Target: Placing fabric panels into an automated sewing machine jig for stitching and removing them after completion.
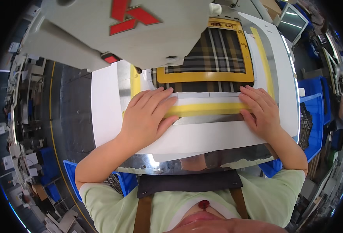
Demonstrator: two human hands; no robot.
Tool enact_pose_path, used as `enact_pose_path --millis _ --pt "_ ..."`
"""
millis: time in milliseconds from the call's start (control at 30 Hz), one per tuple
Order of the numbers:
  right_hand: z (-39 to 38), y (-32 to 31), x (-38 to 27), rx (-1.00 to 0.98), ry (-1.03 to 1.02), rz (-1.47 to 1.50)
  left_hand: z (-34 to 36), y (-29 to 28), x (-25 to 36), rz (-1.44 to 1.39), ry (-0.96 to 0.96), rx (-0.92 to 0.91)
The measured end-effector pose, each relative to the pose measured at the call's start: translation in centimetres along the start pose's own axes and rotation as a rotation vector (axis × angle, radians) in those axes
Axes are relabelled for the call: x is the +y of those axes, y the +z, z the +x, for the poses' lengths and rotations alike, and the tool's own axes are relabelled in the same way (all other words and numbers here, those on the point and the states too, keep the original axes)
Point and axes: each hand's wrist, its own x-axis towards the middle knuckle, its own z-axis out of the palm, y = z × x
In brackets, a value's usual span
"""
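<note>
A grey floor (68, 116) with a yellow line (51, 116) is stretching left of the hands; blue bins (313, 112) are sitting to their right. Daylight is glaring off a window (294, 23) beyond them.

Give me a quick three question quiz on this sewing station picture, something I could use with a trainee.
1. True or false: both hands lie flat on the yellow-edged clamp template, the left hand on its left part and the right hand on its right part.
2. Multiple choice: what shows inside the yellow rectangular frame? A) plain white cloth B) dark plaid fabric C) blue denim
3. Fill in: the large white sewing machine head hangs over the ____ part of the template.

Key: 1 true. 2 B. 3 far left, reaching over the upper left corner of the frame.
</note>
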Motion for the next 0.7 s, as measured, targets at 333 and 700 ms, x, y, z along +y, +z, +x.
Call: enact_pose_path --millis 333,700 --pt "-0.3 0.7 -0.3 0.008 0.024 -0.014 0.3 -0.7 -0.1 0.085 -0.005 -0.046" --pt "0.1 0.5 -0.8 -0.011 0.031 -0.023 0.1 -0.8 0.3 0.088 -0.047 -0.03"
